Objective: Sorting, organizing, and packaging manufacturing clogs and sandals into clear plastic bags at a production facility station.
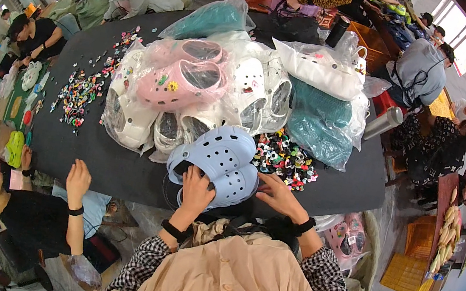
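The left hand (196,187) curls its fingers over the pale blue clogs (219,163) at the table (121,165) edge; the right hand (278,196) rests half-open and empty beside them; a nudge could scatter the nearby charm pile (283,159)

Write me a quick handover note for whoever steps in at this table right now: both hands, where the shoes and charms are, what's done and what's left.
Left hand: gripping the pale blue clogs at the near table edge.
Right hand: resting open on the black table beside the clogs, holding nothing visible.
Pile of colourful charms lies just beyond the right hand.
Done: pink clogs in a clear bag already carry charms; bagged white clogs are stacked behind.
Left: no charms show on the blue pair; it is unbagged.
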`<state>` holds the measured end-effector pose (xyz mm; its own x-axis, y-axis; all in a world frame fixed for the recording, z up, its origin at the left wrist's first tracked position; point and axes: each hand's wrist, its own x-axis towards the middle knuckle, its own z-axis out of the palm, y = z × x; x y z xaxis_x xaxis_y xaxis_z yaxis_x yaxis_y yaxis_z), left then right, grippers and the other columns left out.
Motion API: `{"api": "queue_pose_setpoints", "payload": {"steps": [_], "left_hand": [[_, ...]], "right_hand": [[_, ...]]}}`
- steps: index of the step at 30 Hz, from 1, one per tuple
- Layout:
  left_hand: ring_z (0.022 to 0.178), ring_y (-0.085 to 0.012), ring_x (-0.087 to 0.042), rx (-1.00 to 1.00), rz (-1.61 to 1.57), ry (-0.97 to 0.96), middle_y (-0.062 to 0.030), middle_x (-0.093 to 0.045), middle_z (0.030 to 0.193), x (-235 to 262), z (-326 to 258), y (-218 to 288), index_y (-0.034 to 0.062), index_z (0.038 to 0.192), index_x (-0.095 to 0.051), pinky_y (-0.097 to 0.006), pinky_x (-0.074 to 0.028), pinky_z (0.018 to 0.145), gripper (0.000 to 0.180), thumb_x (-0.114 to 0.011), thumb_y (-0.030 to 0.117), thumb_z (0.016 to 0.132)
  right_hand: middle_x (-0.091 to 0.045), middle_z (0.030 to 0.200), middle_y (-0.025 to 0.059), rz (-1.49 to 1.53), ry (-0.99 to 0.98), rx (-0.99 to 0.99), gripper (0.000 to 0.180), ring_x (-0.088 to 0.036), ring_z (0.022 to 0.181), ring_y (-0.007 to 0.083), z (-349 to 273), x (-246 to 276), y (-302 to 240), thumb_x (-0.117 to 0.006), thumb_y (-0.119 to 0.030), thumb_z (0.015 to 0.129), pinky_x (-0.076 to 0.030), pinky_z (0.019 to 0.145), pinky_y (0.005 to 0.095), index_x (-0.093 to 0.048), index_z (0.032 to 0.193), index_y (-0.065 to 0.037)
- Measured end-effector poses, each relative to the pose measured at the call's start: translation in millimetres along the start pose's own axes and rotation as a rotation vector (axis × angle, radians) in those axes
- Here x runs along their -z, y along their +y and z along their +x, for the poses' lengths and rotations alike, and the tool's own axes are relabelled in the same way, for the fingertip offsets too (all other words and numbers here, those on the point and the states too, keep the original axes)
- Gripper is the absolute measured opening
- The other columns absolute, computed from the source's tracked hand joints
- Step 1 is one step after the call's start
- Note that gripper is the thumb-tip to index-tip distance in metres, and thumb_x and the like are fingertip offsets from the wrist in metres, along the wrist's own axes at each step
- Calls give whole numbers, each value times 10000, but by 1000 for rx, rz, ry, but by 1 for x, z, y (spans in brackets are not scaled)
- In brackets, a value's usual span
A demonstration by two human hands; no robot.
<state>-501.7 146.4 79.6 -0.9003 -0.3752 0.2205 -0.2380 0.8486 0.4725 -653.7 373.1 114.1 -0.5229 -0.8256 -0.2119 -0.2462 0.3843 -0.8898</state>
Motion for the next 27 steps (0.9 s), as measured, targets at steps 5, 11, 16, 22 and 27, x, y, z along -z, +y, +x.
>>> {"api": "queue_pose_setpoints", "payload": {"steps": [5, 11, 16, 22, 27], "left_hand": [[1105, -420, -441, 27, -19, 33, -234, -501, 1183, 0, -5, 6, -25, 949, -664, -524, -370, 887, 349, -675, 139, 641], [1086, -405, -476, -45, 25, 12, -198, -576, 1075, 16, -29, 3, -30, 908, -674, -494, -372, 873, 275, -666, 100, 666], [1063, -385, -504, 147, -72, 70, -207, -591, 1066, 40, -62, -7, -30, 946, -668, -472, -386, 872, 285, -643, 61, 677], [998, -454, -519, 529, -152, 278, -263, -577, 1047, 73, -79, -65, -68, 1033, -609, -446, -423, 871, 308, -561, -10, 735], [973, -429, -528, 590, -144, 520, -274, -564, 1032, 101, -80, -155, -79, 1082, -552, -433, -417, 866, 303, -563, 33, 800]], "right_hand": [[-478, 1282, 170, 108, -40, 63, 573, -617, 1038, 252, -7, 1, 3, -682, -126, 865, -520, 879, 344, -455, 1387, -62], [-494, 1271, 142, 4, -132, 138, 504, -612, 1032, 254, -9, -1, -13, -652, -136, 885, -505, 895, 345, -494, 1361, -99], [-586, 1139, 121, 83, -161, 104, 414, -628, 1014, 228, -9, 1, -13, -614, -116, 906, -509, 866, 341, -537, 1310, -60], [-585, 1179, 125, 69, -106, 28, 354, -622, 1007, 239, -7, -7, 5, -597, -93, 914, -501, 865, 340, -564, 1262, -37], [-594, 1162, 135, 16, -95, 7, 350, -616, 1000, 250, -5, -11, 2, -601, -101, 915, -497, 861, 337, -565, 1256, -34]]}}
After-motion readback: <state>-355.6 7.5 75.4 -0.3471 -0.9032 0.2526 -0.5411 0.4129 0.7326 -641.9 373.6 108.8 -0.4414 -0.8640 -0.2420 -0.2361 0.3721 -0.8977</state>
